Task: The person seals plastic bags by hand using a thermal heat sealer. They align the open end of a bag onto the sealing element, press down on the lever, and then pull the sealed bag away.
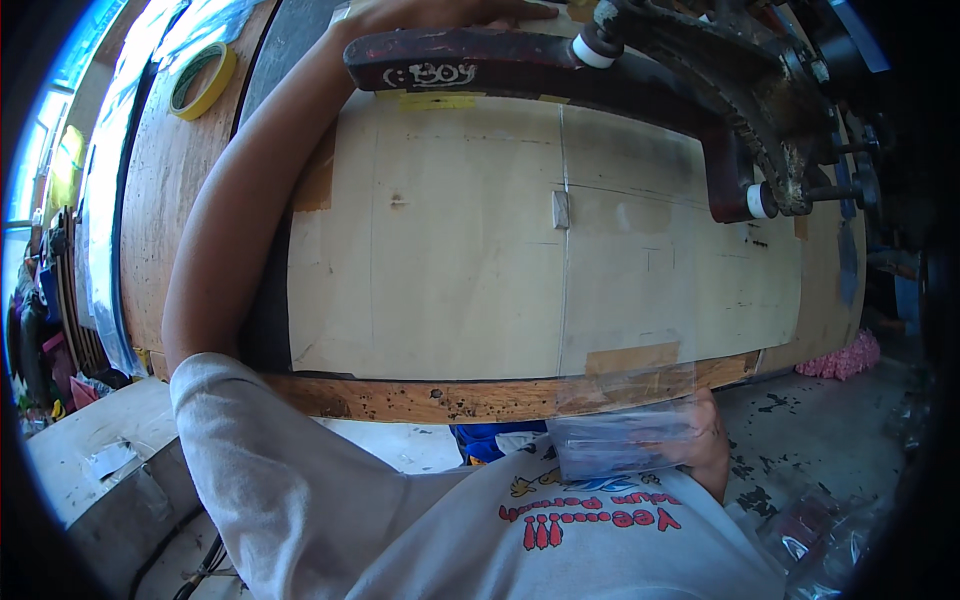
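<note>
My right hand point(708, 445) is closed on the near end of some clear plastic bags point(620, 445), just off the table's front edge. Its fingers show through the film. A clear sheet of the same width runs from there onto a pale board point(460, 250), over a strip of brown tape point(632, 358). My left arm reaches round the board's left side. At the top rim, beyond a dark metal bar point(520, 62), my left hand point(430, 12) lies with its visible fingers stretched rightward; the rest is cut off or hidden.
A heavy metal frame point(740, 90) with white rollers joins the bar at the upper right. A small pale block point(560, 210) sits on the board's middle line. A yellow tape roll point(203, 82) lies on the wooden surface at the left. Plastic packages point(820, 540) lie at the lower right.
</note>
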### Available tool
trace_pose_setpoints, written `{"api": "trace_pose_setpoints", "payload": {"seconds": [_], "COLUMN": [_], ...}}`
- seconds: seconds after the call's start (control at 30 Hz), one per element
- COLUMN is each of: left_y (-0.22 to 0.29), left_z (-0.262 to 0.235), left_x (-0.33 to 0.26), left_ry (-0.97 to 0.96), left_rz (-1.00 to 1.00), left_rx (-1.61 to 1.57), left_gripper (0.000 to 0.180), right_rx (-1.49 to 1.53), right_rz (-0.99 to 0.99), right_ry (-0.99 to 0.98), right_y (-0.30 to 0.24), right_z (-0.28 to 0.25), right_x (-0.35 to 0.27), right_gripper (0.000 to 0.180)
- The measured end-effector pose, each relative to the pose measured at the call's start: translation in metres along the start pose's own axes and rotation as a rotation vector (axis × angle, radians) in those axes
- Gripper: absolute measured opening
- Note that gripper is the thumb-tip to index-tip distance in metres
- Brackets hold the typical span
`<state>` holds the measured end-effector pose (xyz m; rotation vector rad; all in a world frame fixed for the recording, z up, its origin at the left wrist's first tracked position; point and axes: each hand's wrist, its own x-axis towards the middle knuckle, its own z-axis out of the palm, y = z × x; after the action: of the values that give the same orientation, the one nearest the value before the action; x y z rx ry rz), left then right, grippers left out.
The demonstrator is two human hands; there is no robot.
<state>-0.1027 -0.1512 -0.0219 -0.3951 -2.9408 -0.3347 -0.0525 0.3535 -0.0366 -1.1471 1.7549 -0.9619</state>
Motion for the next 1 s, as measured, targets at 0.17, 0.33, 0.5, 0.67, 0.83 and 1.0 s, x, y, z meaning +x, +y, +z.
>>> {"api": "trace_pose_setpoints", "payload": {"seconds": [0.17,0.33,0.5,0.67,0.83,1.0], "left_y": [-0.001,-0.005,-0.005,-0.005,-0.008,-0.005], "left_z": [0.003,0.002,0.002,0.002,0.002,-0.002], "left_x": [0.001,0.001,0.001,0.001,0.000,0.001], "left_ry": [0.025,-0.002,0.020,-0.007,-0.018,-0.035], "left_rz": [0.018,0.024,0.068,0.038,0.030,0.036], "left_rx": [0.022,0.021,0.028,0.031,0.030,0.037], "left_gripper": [0.052,0.052,0.051,0.051,0.053,0.054], "right_rx": [-0.008,-0.046,0.002,0.024,0.017,0.042], "right_rz": [-0.010,-0.009,-0.013,0.019,0.077,0.146], "right_ry": [0.002,0.002,0.048,0.062,0.061,0.045], "right_y": [0.002,0.001,0.003,0.004,0.002,0.003], "right_z": [0.000,-0.002,-0.002,0.001,-0.001,0.000], "right_x": [0.004,0.010,0.012,0.011,0.008,0.003], "right_gripper": [0.035,0.036,0.035,0.034,0.033,0.034]}}
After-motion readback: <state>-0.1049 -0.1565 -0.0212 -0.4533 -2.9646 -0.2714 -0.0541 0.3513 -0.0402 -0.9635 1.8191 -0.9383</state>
